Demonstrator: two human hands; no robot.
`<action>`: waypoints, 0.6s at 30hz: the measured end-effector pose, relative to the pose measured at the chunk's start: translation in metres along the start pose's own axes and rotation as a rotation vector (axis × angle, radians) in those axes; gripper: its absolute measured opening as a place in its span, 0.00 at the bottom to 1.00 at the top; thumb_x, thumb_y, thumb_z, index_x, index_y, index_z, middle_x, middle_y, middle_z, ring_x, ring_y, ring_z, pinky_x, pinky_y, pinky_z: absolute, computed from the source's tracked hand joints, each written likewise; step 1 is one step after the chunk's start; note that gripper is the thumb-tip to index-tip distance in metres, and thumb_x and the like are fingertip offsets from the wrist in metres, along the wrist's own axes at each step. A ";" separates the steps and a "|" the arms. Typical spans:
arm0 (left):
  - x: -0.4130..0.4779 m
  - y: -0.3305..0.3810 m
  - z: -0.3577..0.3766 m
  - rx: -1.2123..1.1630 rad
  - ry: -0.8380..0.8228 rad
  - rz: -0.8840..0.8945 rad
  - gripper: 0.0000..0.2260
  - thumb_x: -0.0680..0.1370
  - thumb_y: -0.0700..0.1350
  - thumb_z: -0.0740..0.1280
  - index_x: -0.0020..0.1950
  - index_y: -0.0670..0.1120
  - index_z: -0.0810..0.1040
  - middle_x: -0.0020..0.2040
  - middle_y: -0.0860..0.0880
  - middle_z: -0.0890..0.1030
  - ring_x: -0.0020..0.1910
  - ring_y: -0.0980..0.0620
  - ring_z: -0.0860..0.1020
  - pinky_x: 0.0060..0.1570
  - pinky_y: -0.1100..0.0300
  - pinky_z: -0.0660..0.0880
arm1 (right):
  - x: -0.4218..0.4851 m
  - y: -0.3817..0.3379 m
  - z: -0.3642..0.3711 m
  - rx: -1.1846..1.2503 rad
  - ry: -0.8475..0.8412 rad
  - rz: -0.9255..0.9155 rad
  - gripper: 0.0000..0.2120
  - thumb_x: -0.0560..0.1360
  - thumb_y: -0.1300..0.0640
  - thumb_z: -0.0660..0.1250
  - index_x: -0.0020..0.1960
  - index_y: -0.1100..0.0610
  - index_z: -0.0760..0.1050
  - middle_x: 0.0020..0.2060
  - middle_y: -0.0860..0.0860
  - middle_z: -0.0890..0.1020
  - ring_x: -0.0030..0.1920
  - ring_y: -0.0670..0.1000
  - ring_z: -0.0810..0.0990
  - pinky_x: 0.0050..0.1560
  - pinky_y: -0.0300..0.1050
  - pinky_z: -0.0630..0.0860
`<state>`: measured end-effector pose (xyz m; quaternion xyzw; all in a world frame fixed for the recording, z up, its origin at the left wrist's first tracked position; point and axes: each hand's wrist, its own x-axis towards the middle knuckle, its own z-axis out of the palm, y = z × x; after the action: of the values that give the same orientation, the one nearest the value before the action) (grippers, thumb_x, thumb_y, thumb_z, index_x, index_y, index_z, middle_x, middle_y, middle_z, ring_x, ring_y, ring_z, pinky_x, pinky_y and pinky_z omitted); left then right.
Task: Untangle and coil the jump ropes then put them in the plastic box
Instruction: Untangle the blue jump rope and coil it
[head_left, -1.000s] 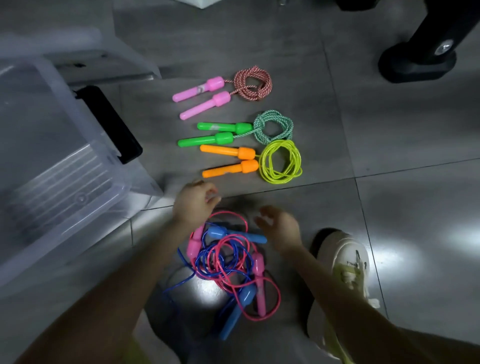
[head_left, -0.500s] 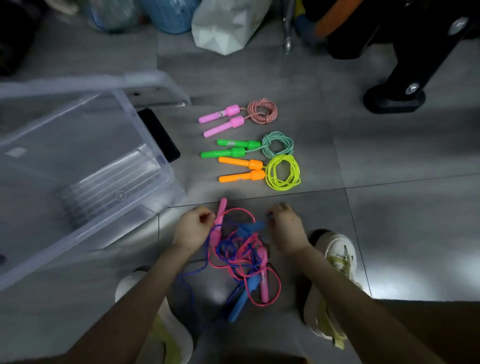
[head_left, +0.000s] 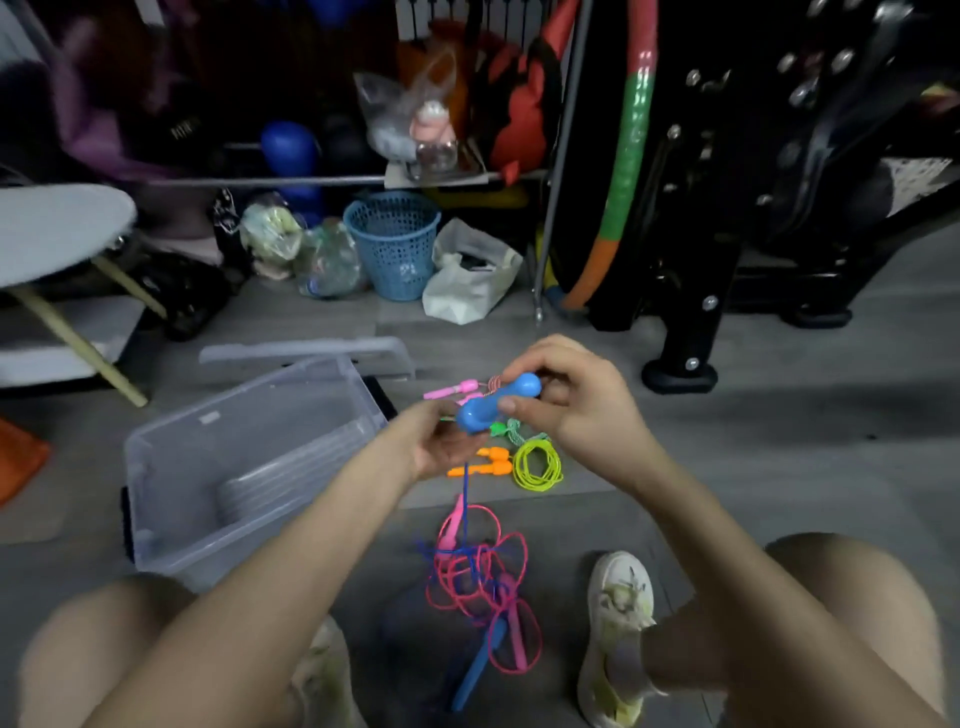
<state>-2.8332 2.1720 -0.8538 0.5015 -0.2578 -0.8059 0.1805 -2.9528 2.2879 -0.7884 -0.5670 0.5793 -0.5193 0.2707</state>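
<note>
Blue handle: held off the floor, just right of the plastic box, near its far right corner. Right hand grips the upper end, thumb and fingers curled round it. Left hand sits palm up, fingers curled under the lower, bulbed end.

Blue cord drops straight from the handle into the tangle of pink and blue rope. The tangle lies on the floor, right of the box's near corner and apart from its wall. In it are a pink handle on the side toward the box's far end and a second blue handle pointing at the person.

Coiled ropes lie right of the box, past the tangle:
- The yellow-green coil with orange handles is in plain sight.
- The green rope is partly hidden behind the hands.
- The pink-handled rope is closest to the box's far corner.

The box is clear-walled and open-topped, with the lid lying along its far edge.

A white shoe stands right of the tangle, on the side away from the box. Open grey floor runs right of the coils, away from the box, up to a black stand foot. A blue basket sits well beyond the box's far edge, among clutter.
</note>
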 end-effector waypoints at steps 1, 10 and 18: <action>-0.013 0.006 0.003 -0.002 -0.014 0.033 0.10 0.79 0.35 0.54 0.41 0.38 0.72 0.24 0.42 0.79 0.23 0.47 0.79 0.22 0.59 0.76 | -0.007 -0.011 -0.006 0.015 -0.118 0.022 0.10 0.65 0.63 0.74 0.44 0.55 0.79 0.45 0.56 0.75 0.39 0.50 0.77 0.40 0.45 0.77; -0.137 0.055 0.033 0.538 -0.398 0.504 0.09 0.72 0.31 0.55 0.38 0.40 0.71 0.26 0.48 0.70 0.24 0.54 0.71 0.29 0.64 0.72 | -0.002 -0.027 -0.011 0.000 -0.215 0.125 0.29 0.68 0.66 0.72 0.66 0.55 0.69 0.60 0.52 0.76 0.63 0.49 0.73 0.60 0.41 0.72; -0.215 0.125 0.023 0.136 -0.481 0.782 0.08 0.70 0.45 0.60 0.40 0.41 0.72 0.22 0.54 0.64 0.24 0.57 0.66 0.25 0.68 0.65 | -0.003 0.007 0.038 0.184 -0.158 0.305 0.11 0.78 0.58 0.62 0.39 0.61 0.76 0.28 0.48 0.79 0.29 0.41 0.77 0.37 0.32 0.73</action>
<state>-2.7571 2.1950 -0.6169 0.1763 -0.5142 -0.7521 0.3726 -2.9211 2.2779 -0.8077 -0.4847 0.5855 -0.4767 0.4416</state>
